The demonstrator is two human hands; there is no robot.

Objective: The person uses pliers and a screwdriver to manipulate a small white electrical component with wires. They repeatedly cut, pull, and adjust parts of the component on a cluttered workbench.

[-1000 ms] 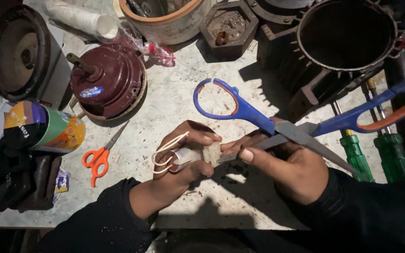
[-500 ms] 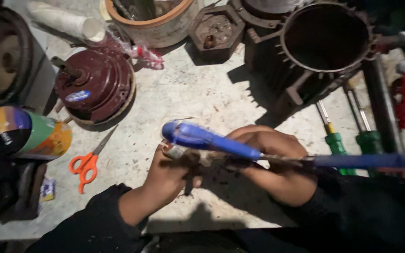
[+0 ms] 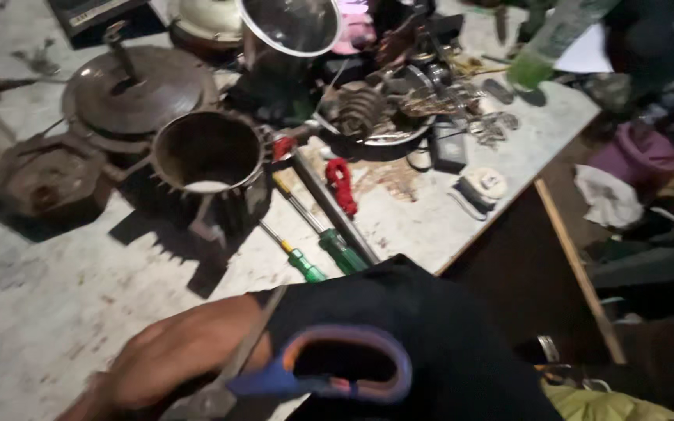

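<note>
My right hand (image 3: 169, 355) is a blurred shape at the bottom left, its black sleeve (image 3: 407, 335) filling the bottom middle. Its fingers run off the lower edge, so what they hold is hidden. A pair of large scissors with a blue handle loop (image 3: 345, 374) lies across the wrist and sleeve, close to the camera, with the metal blades (image 3: 235, 370) slanting over the hand. My left hand is out of view. The pale stained tabletop (image 3: 40, 312) lies under the hand.
A ribbed dark motor housing (image 3: 206, 160) stands mid-table, with two green-handled screwdrivers (image 3: 341, 251) and a red cord (image 3: 341, 185) beside it. Round metal covers (image 3: 138, 93), a metal bowl (image 3: 290, 27) and several small parts crowd the back. A wooden stick (image 3: 579, 265) and floor clutter lie right of the table edge.
The view has swung to the right along the table. My left hand, the orange scissors and the can have left the view; the blue scissors now sit over my right wrist.
</note>
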